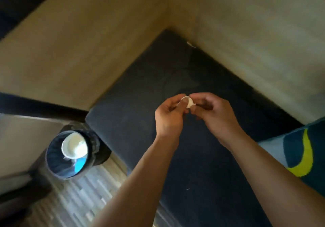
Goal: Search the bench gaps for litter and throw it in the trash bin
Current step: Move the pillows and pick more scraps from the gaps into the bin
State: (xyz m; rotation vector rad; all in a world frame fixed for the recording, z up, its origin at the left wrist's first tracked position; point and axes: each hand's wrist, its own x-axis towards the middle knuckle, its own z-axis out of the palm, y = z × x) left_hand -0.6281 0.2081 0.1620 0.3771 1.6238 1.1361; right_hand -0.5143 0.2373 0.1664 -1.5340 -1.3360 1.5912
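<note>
Litter [189, 103] half-hidden, pinched between both hands [169, 116].

At the right edge of your frame a cushion [302, 149] lies on the dark seat, patterned in deep teal, pale blue and a curved yellow-green stripe. Tan panelled walls [91, 54] fill the upper half and meet in a corner above the centre. In the lower left you see a wood-plank floor [70, 202] in mixed light and brown strips. A dark band [19, 0] crosses the upper left corner.
</note>
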